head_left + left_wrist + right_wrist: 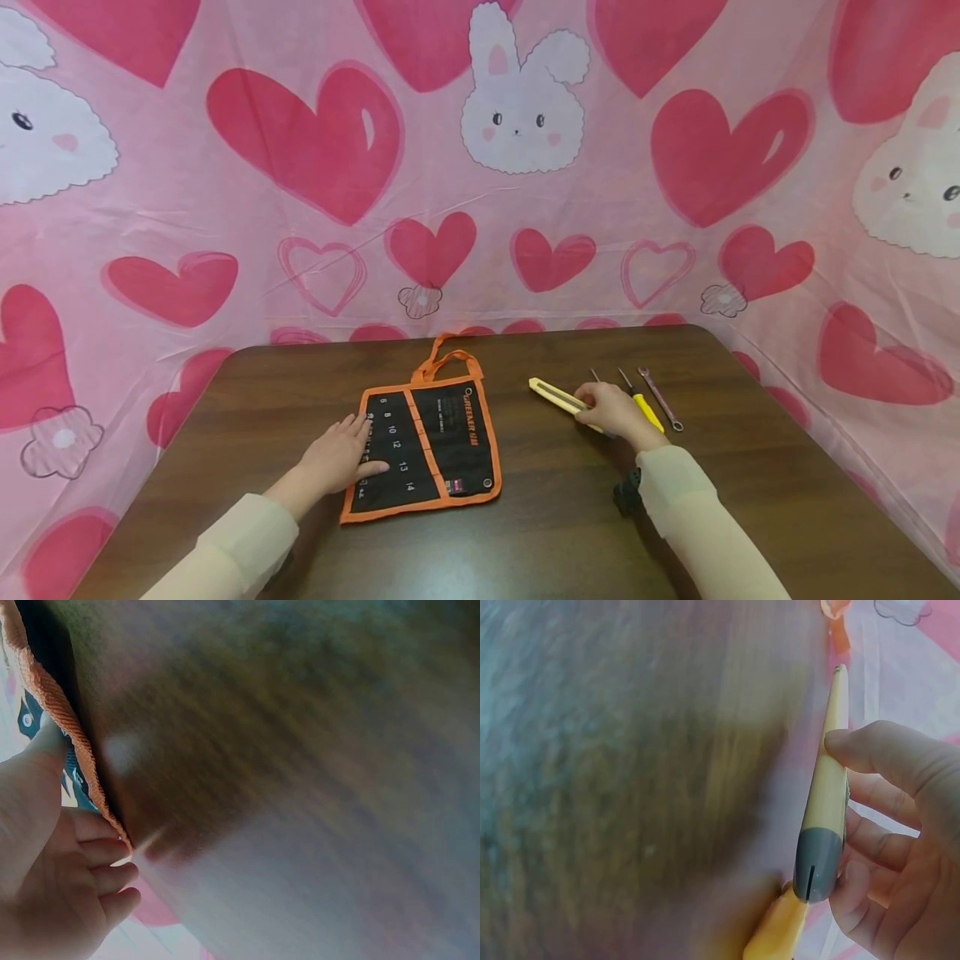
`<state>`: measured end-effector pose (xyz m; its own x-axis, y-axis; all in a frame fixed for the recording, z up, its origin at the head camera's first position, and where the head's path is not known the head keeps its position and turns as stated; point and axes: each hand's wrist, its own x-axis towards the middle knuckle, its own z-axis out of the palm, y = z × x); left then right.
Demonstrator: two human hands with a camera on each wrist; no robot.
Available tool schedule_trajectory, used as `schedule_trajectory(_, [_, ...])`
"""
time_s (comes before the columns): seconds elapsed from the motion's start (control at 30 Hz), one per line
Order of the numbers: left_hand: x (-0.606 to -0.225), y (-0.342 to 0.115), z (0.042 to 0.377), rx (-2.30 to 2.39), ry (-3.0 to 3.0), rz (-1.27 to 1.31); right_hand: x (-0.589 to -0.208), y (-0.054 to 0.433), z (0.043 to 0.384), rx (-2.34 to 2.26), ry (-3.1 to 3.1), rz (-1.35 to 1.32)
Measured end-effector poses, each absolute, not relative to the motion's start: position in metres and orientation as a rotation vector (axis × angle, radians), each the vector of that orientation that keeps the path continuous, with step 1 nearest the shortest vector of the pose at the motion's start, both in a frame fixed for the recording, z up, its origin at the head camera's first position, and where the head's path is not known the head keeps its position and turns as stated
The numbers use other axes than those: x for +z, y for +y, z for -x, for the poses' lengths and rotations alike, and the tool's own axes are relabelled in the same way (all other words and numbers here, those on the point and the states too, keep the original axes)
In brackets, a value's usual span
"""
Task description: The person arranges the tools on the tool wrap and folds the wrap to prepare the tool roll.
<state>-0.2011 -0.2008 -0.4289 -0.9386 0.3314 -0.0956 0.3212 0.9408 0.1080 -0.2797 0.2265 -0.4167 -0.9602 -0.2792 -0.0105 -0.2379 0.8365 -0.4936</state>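
The right hand [611, 410] pinches, between curled fingers and thumb, a slim, tapered, pale-yellow utility knife [553, 394] with a grey end, right of the tool pouch [462, 433]. The left hand [341, 454], fingers extended and grasping nothing, rests across that flat, black pouch's ribbed orange binding at its left edge. Wood-grained tabletop [540, 492] separates pouch from knife; farther right lie a yellow-handled screwdriver [649, 414] and a metal wrench [660, 398]. The tabletop's far edge runs behind the pouch.

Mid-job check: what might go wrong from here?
The right grip holds the yellow cutter close to the yellow-handled screwdriver, so a careless sweep might knock it. The left grip touches the edge of the black pouch; shifting that might drag or crease it.
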Motion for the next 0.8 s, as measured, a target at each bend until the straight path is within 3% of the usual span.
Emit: schedule_trajectory(0.8, [-0.428, -0.201, 0.198, 0.157, 2.987, -0.514, -0.395, 0.203, 0.270, -0.832, 2.967, 0.527])
